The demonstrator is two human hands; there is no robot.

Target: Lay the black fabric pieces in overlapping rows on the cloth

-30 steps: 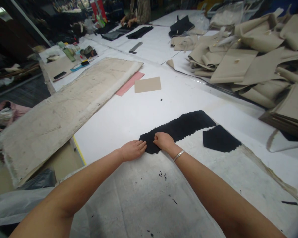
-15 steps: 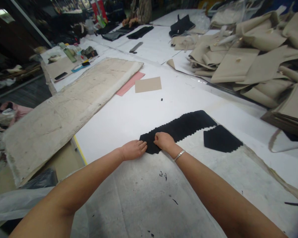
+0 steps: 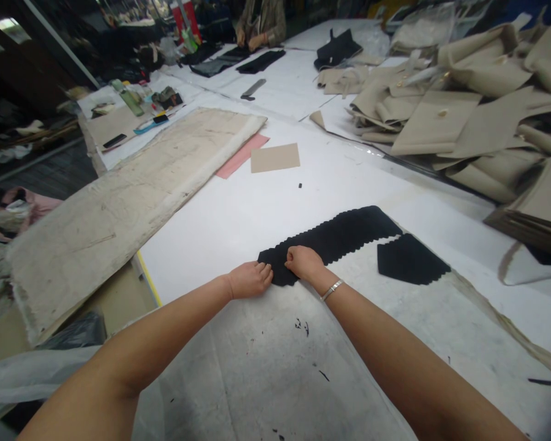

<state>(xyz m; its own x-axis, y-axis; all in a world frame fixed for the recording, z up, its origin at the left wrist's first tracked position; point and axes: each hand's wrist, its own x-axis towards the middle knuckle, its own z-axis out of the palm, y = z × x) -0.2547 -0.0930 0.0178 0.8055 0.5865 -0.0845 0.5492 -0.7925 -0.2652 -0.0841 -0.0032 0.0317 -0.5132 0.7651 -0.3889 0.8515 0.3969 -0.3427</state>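
Note:
A long black piece of sheet material (image 3: 344,233) with scalloped edges lies flat, slanting up to the right. At its left end, my left hand (image 3: 251,280) rests with its fingers laid over the edge, palm down. My right hand (image 3: 304,263), with a silvery band at the wrist, is on the same piece just to the right. Its fingers are curled into a pinch; whatever is between them is too small or hidden to make out. Apart from both hands, a smaller black piece (image 3: 412,259) with a pointed end lies to the right.
A thick worn beige board (image 3: 133,196) slants along the left. A tan rectangle (image 3: 275,158) and a pink sheet (image 3: 241,157) lie beyond the hands. Beige pieces (image 3: 436,122) are heaped at right. Across the table another person (image 3: 264,24) handles black pieces.
The fingers of my left hand have bent slightly and shifted a little to the right. My right hand looks unmoved. The person across the table has shifted their hands and body.

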